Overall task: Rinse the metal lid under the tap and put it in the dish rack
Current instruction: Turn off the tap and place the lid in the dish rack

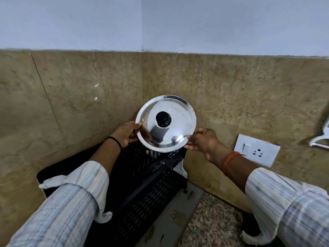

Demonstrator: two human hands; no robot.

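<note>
Beige tiled corner behind. Left hand (127, 133) pinches metal lid (175, 125) rim at 9 o'clock; lid upright, knob facing camera, lower edge at black dish rack (151, 177) top. Right hand (202, 141) grips rim at 4 o'clock.

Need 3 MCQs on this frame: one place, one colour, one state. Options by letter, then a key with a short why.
1. Where is the metal lid?
A. Flat on the counter
B. Held up over the far end of the black dish rack, in front of the tiled wall
C. Under a tap

2. What colour is the lid's knob?
A. Black
B. Red
C. White

3. How is the lid held?
A. By the knob, one hand
B. Not held at all
C. By its rim, left hand and right hand on opposite sides

Key: 1 B, its lower edge sits just above the rack's far end. 2 A, the knob is dark against the shiny steel. 3 C, fingers of each hand pinch the rim.
</note>
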